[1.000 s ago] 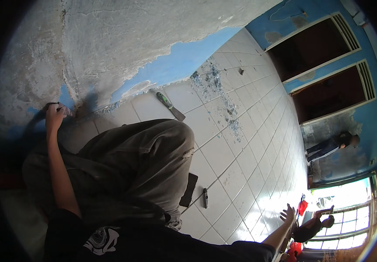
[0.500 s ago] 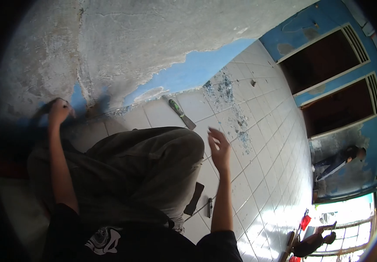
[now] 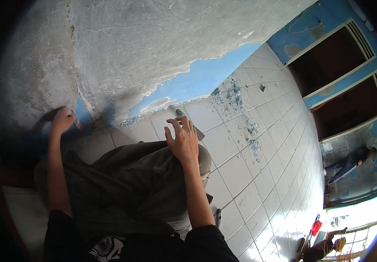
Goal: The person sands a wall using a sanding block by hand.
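Nearest, both forearms reach out from black sleeves over the grey trousers (image 3: 127, 174) of bent legs. The left hand (image 3: 62, 121) is curled at the wall's foot, its fingers closed around a flat tool (image 3: 76, 123) whose end sticks out; blur hides whether that end touches the wall (image 3: 123, 56). The right hand (image 3: 183, 142) hangs above the knee, palm down, fingers loosely bent and apart, holding nothing visible. It blocks the middle of a green-handled scraper (image 3: 179, 112) lying on the tiles (image 3: 240, 183), so only the handle's end and part of the blade show. Beside the knee, a small dark tool (image 3: 218, 217) lies partly behind the right sleeve. Farther along, blue paint flakes (image 3: 236, 100) litter the floor near the wall. Beyond are two dark doorways (image 3: 328, 56) and a person (image 3: 352, 163) by the far wall.
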Demonstrator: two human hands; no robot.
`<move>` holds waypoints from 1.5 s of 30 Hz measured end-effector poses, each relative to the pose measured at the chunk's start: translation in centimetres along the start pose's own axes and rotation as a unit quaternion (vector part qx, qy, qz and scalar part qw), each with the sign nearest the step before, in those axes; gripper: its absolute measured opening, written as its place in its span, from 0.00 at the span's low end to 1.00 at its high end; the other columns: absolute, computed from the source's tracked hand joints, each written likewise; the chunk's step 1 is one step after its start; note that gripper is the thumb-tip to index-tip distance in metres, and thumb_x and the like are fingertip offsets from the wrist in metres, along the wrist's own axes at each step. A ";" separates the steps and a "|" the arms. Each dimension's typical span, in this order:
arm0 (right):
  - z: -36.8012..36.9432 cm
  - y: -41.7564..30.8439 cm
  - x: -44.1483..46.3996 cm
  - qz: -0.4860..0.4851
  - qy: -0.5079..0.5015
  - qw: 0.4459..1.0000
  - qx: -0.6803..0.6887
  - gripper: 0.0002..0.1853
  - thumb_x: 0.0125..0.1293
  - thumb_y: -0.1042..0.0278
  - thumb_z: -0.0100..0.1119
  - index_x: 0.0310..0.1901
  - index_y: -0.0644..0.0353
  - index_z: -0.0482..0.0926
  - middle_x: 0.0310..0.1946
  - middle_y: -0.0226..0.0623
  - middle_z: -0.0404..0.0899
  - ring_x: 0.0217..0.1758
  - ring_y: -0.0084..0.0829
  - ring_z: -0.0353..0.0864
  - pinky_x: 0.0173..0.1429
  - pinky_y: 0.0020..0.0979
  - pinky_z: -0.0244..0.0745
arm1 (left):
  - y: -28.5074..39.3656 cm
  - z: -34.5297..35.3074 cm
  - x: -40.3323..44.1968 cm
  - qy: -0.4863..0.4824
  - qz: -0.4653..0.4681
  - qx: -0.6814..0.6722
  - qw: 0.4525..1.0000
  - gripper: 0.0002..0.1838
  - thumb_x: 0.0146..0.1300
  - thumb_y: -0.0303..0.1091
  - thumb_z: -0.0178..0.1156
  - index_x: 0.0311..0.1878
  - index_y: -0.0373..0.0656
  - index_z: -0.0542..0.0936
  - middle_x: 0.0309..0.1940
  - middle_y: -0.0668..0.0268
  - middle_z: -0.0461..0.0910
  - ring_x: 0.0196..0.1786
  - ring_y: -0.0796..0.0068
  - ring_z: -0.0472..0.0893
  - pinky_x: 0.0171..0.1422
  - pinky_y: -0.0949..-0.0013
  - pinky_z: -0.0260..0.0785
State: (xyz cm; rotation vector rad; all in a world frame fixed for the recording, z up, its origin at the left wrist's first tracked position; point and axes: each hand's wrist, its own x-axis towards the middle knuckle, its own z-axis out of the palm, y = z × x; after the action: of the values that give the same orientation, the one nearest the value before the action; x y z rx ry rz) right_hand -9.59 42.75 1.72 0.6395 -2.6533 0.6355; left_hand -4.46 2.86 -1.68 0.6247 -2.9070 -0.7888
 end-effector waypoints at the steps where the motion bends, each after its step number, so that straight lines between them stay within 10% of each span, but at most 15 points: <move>1: 0.0 -0.1 0.1 -0.007 0.010 1.000 -0.007 0.12 0.54 0.64 0.57 0.41 0.55 0.75 0.40 0.36 0.71 0.44 0.37 0.72 0.45 0.37 0.67 | 0.1 0.7 0.1 -0.100 -0.059 -0.039 0.993 0.10 0.54 0.33 0.54 0.30 0.34 0.76 0.31 0.49 0.77 0.35 0.51 0.77 0.40 0.59 0.67; 8: 0.1 -0.4 0.3 -0.012 0.038 0.999 -0.029 0.15 0.56 0.62 0.57 0.45 0.55 0.74 0.38 0.37 0.72 0.42 0.37 0.73 0.44 0.37 0.67 | 0.9 -2.3 -2.0 0.033 0.047 -0.109 0.992 0.11 0.56 0.33 0.52 0.30 0.32 0.76 0.27 0.48 0.75 0.33 0.51 0.77 0.38 0.59 0.67; 10: 0.3 -0.3 0.2 -0.013 0.032 0.999 -0.025 0.15 0.56 0.63 0.57 0.44 0.55 0.74 0.37 0.38 0.72 0.42 0.38 0.73 0.43 0.37 0.68 | 0.6 -2.4 -2.4 0.248 0.133 -0.047 0.958 0.13 0.57 0.34 0.51 0.29 0.31 0.75 0.24 0.47 0.73 0.31 0.50 0.76 0.38 0.59 0.67; 14: 0.4 -0.3 0.1 -0.019 0.020 0.999 -0.029 0.14 0.55 0.64 0.57 0.43 0.55 0.74 0.37 0.37 0.72 0.41 0.37 0.73 0.43 0.36 0.68 | 1.0 -1.4 -1.6 0.001 0.008 0.013 1.000 0.11 0.57 0.35 0.51 0.37 0.37 0.75 0.36 0.51 0.76 0.42 0.48 0.74 0.45 0.57 0.65; 23: 0.4 -0.5 -0.1 -0.015 0.004 0.999 -0.030 0.10 0.54 0.66 0.57 0.38 0.56 0.74 0.35 0.36 0.71 0.39 0.37 0.74 0.40 0.37 0.71 | 0.8 -0.6 -2.5 0.202 0.064 0.020 0.977 0.10 0.57 0.35 0.51 0.37 0.37 0.72 0.39 0.49 0.73 0.45 0.48 0.72 0.48 0.55 0.63; 26: 0.4 -0.5 -0.1 -0.018 0.007 0.999 -0.035 0.10 0.54 0.66 0.57 0.38 0.56 0.74 0.34 0.36 0.71 0.38 0.37 0.74 0.39 0.37 0.72 | 1.1 0.6 -1.4 0.025 -0.072 0.044 0.996 0.11 0.58 0.33 0.49 0.40 0.38 0.72 0.41 0.50 0.73 0.48 0.48 0.70 0.51 0.55 0.62; 35: 0.5 -0.7 0.0 -0.024 0.014 0.999 -0.046 0.10 0.54 0.66 0.57 0.38 0.56 0.74 0.33 0.35 0.72 0.37 0.37 0.74 0.37 0.36 0.73 | -1.2 -0.8 -1.9 0.186 0.045 0.026 0.981 0.12 0.59 0.38 0.49 0.42 0.42 0.73 0.39 0.54 0.75 0.45 0.48 0.72 0.47 0.51 0.64; 39: 0.5 -0.6 -0.2 -0.026 0.011 0.999 -0.047 0.10 0.54 0.66 0.57 0.37 0.56 0.73 0.33 0.36 0.72 0.36 0.37 0.74 0.36 0.36 0.73 | -2.2 3.3 -0.5 0.050 -0.057 0.010 0.997 0.12 0.58 0.35 0.51 0.41 0.37 0.72 0.36 0.50 0.76 0.34 0.51 0.78 0.44 0.56 0.67; 45: 0.7 -0.5 -0.2 -0.018 0.005 0.999 -0.046 0.10 0.54 0.66 0.57 0.37 0.56 0.73 0.33 0.36 0.72 0.36 0.37 0.75 0.36 0.36 0.73 | -0.2 0.2 -1.9 0.142 0.021 0.048 0.989 0.12 0.58 0.34 0.51 0.40 0.36 0.72 0.36 0.50 0.76 0.32 0.51 0.79 0.43 0.56 0.68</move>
State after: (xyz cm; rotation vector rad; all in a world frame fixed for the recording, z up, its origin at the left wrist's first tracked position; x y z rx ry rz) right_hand -9.33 42.06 1.20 0.6556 -2.6376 0.5017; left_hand -2.62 3.54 -1.88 0.6239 -2.6989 -0.5103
